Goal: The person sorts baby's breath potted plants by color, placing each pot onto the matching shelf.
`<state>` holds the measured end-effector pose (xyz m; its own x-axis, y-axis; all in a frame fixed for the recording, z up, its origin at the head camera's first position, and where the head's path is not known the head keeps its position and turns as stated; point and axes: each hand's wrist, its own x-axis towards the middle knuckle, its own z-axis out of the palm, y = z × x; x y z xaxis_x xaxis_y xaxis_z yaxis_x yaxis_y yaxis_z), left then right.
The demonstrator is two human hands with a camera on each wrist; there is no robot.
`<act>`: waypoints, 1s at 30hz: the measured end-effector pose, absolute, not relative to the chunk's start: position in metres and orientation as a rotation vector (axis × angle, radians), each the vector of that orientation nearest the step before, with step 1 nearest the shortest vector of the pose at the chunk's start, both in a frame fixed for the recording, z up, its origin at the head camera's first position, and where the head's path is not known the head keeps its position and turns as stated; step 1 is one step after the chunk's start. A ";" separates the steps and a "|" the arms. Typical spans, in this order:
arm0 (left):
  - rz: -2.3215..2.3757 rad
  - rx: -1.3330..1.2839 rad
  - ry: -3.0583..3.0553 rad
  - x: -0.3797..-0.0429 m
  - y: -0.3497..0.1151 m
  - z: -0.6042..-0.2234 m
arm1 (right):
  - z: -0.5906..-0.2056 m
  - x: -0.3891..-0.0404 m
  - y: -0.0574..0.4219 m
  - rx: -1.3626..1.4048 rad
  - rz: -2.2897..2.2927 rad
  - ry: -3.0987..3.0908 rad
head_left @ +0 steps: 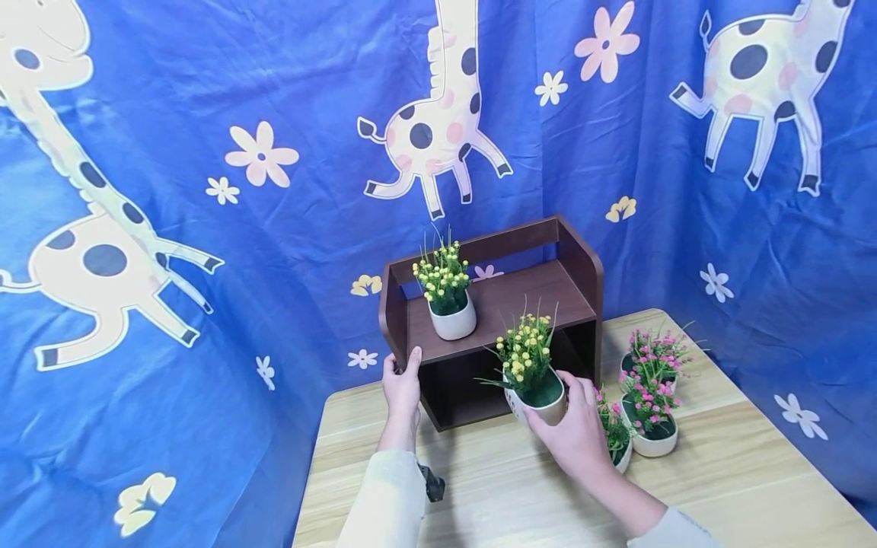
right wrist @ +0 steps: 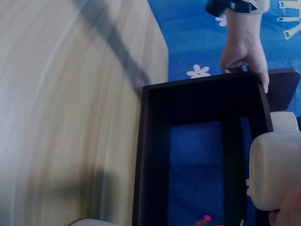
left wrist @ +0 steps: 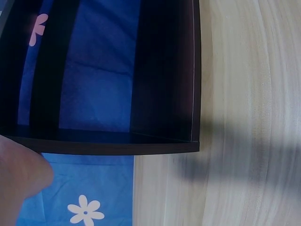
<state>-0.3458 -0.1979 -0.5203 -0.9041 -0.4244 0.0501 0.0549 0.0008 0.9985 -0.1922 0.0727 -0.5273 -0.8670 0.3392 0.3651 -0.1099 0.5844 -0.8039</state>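
My left hand [head_left: 402, 392] grips the near left corner of a dark brown two-tier shelf [head_left: 507, 308], its thumb on the upper board's front edge. From the right wrist view, that hand's fingers [right wrist: 233, 63] lie against the outer side panel. In my right hand [head_left: 578, 430] is a white potted plant with yellow flowers [head_left: 527, 350], held by its pot [right wrist: 273, 169] in front of the shelf and tilted. Another yellow-flowered potted plant [head_left: 452, 316] stands upright at the left of the upper board. The lower compartment [left wrist: 99, 70] shows no pots.
Several pink-flowered potted plants [head_left: 654, 434] cluster on the wooden table [head_left: 740, 457] right of the shelf, one partly hidden behind my right hand. A blue curtain [head_left: 308, 228] with giraffes and flowers hangs behind and beside the table.
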 end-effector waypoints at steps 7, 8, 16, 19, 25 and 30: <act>-1.980 0.380 -1.937 -0.346 -0.198 -0.520 | -0.515 -0.197 0.082 -0.194 1.246 -2.273; -1.979 0.380 -1.936 -0.346 -0.198 -0.520 | -0.513 -0.198 0.084 -0.195 1.241 -2.265; -1.980 0.379 -1.941 -0.345 -0.198 -0.520 | -0.498 -0.210 0.096 -0.157 1.257 -2.170; -1.973 0.378 -1.946 -0.344 -0.198 -0.519 | -0.490 -0.215 0.099 -0.156 1.260 -2.165; -1.963 0.389 -1.951 -0.344 -0.199 -0.520 | -0.476 -0.223 0.103 -0.161 1.253 -2.179; -1.959 0.380 -1.949 -0.345 -0.199 -0.521 | -0.469 -0.233 0.106 -0.178 1.234 -2.184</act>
<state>-0.3449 -0.1985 -0.5212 -0.9027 -0.4266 0.0558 0.0578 0.0082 0.9983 -0.2327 0.1059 -0.4692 -0.8008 0.3991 0.4465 -0.1765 0.5552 -0.8128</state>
